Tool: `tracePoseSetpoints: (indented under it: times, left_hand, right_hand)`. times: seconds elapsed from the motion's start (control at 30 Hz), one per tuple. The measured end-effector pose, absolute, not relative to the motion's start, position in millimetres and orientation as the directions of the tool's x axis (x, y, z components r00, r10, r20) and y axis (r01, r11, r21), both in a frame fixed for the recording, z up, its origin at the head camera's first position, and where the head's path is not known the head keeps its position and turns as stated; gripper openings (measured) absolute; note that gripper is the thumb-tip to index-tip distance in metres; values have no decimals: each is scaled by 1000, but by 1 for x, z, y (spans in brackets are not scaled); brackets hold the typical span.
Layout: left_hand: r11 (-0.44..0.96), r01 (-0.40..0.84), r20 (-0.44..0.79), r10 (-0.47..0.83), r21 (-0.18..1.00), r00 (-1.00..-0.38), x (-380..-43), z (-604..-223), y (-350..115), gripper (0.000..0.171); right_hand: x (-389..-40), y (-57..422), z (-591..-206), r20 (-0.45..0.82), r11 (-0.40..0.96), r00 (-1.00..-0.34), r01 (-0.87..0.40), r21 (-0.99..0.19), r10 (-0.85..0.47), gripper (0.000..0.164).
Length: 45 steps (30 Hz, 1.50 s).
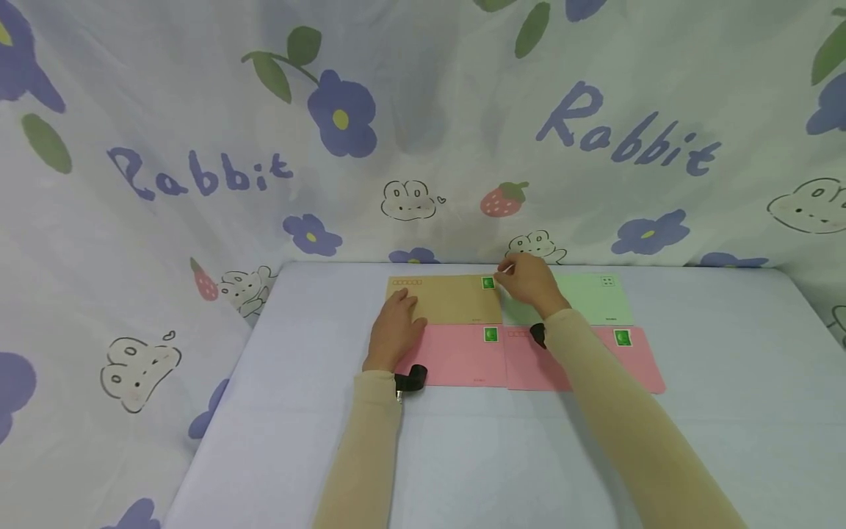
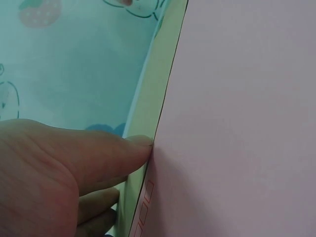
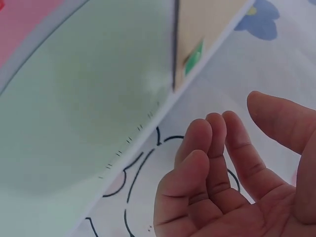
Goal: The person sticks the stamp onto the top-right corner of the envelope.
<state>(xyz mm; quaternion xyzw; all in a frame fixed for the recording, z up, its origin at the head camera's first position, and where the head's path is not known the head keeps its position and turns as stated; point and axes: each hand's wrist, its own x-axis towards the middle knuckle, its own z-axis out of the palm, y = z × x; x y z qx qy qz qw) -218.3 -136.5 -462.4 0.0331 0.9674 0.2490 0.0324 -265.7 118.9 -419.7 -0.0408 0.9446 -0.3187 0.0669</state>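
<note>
Four envelopes would form two rows, so several lie flat together: a brown envelope [image 1: 449, 300] and a pale green envelope [image 1: 598, 303] at the back, a left pink envelope [image 1: 463, 358] and a right pink envelope [image 1: 529, 371] in front. My left hand [image 1: 395, 332] rests over the left ends of the brown and left pink envelopes; its thumb [image 2: 133, 150] touches where they meet. Above the green envelope's left end, my right hand [image 1: 530, 281] hovers, fingers loosely bent and holding nothing, beside the brown envelope's green stamp [image 1: 487, 283].
Both pink envelopes bear green stamps, left stamp [image 1: 490, 334] and right stamp [image 1: 623, 338]. The green envelope's corner shows a small dotted square [image 1: 607, 281]. A white cloth covers the table [image 1: 463, 455]; a printed curtain [image 1: 449, 132] hangs behind it.
</note>
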Motion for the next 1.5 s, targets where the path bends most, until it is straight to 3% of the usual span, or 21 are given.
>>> tracePoseSetpoints:
  times: [1.5]
  left_hand:
    - [852, 38, -30, 62, 523, -998, -215, -454, -131, 48]
  right_hand:
    - [-184, 181, -385, 137, 773, -986, -159, -613, -94, 29]
